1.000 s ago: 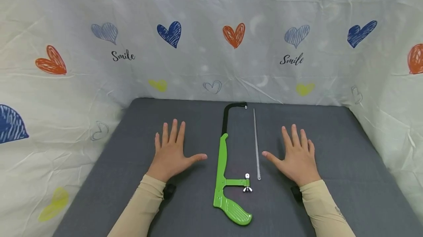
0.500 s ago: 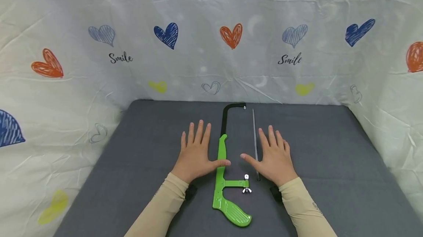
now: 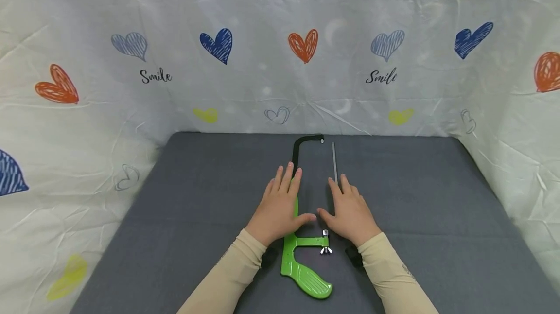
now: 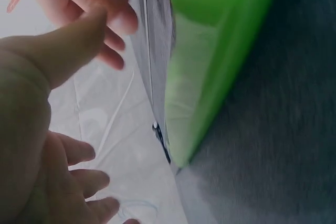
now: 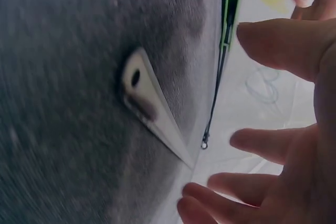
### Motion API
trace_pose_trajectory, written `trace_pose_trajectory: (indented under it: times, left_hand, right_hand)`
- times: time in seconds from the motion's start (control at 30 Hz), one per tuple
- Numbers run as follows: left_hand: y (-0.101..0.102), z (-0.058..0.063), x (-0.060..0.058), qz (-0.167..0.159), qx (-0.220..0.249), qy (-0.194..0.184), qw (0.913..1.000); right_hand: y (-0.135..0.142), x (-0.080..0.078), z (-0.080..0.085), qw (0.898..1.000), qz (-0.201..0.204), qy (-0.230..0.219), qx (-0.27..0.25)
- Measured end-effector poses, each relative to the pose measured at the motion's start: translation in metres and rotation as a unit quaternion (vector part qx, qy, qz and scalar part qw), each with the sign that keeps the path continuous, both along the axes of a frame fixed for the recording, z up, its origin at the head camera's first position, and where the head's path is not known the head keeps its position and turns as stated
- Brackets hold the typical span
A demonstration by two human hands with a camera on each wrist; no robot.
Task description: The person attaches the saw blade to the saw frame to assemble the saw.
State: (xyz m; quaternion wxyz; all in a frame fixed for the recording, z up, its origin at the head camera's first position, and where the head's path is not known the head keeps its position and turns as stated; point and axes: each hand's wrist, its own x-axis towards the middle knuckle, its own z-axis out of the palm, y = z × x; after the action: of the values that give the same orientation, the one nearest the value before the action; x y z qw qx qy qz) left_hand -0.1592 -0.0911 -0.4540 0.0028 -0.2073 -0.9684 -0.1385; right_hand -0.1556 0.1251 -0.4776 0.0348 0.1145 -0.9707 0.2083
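Note:
A hacksaw frame (image 3: 309, 280) with a green handle and a black front bow lies on the grey cloth. To its right lies a loose thin hacksaw blade (image 3: 334, 158), partly hidden by my right hand. My left hand (image 3: 277, 212) hovers over the frame's green upper part, fingers extended and thumb out to the right. In the left wrist view a gap shows between that hand and the green frame (image 4: 205, 72). My right hand (image 3: 351, 213) is over the blade, its fingers relaxed. The right wrist view shows the holed end of the blade (image 5: 157, 111), apart from the fingers.
A wing nut (image 3: 326, 251) sits at the end of the frame's short green arm. Grey cloth (image 3: 210, 183) covers the table. A white curtain (image 3: 262, 85) printed with hearts rises along the back and both sides.
Both hands have moved inward: the left to the right over the hacksaw frame, the right to the left over the blade. The frame and blade have stayed in place.

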Motion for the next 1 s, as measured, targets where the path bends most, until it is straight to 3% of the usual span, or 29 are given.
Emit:
trace_pose_trajectory:
  times: [0.23, 0.43, 0.7, 1.0]
  left_hand:
    - [0.009, -0.001, 0.006, -0.030, -0.019, -0.003, 0.9994]
    - [0.009, -0.002, 0.006, -0.026, -0.014, -0.026, 0.9992]
    - [0.011, -0.005, 0.007, -0.025, -0.033, -0.020, 0.9989]
    - [0.013, -0.007, 0.007, 0.002, 0.002, -0.024, 0.9997]
  right_hand:
    - [-0.005, 0.002, -0.004, 1.000, -0.002, -0.004, 0.029]
    - [-0.007, 0.002, -0.005, 0.998, -0.002, 0.017, 0.054]
    - [-0.007, 0.002, -0.005, 0.997, -0.001, 0.031, 0.066]
    - [-0.002, 0.000, -0.003, 0.999, 0.000, 0.022, 0.030]
